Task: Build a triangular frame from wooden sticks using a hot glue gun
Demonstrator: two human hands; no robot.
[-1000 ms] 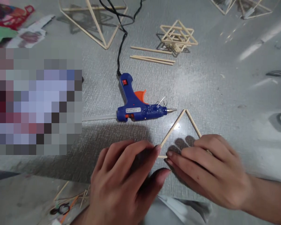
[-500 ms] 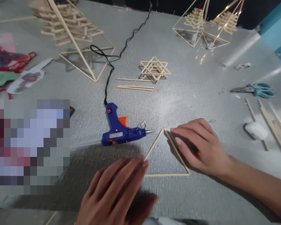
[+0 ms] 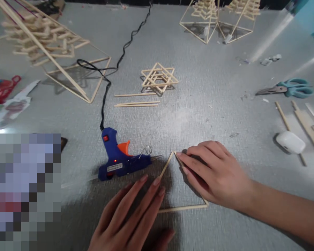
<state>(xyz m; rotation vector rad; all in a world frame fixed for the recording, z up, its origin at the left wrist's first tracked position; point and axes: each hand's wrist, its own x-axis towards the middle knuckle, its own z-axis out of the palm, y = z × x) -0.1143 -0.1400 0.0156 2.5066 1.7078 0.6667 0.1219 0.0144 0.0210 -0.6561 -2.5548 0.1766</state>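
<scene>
I'm looking at a grey, finely textured table (image 3: 199,122). A triangle of sticks (image 3: 185,208) lies flat near its close edge, with the blue glue gun (image 3: 128,166) on its side just left of it, black cord (image 3: 104,104) trailing away. Beyond I see three loose sticks (image 3: 137,104) beside some star-shaped frames (image 3: 159,84). To my right lie blue-handled scissors (image 3: 285,89), a white case (image 3: 290,142) and a wooden strip (image 3: 308,129). Larger stick frames (image 3: 68,78) stand farther back.
</scene>
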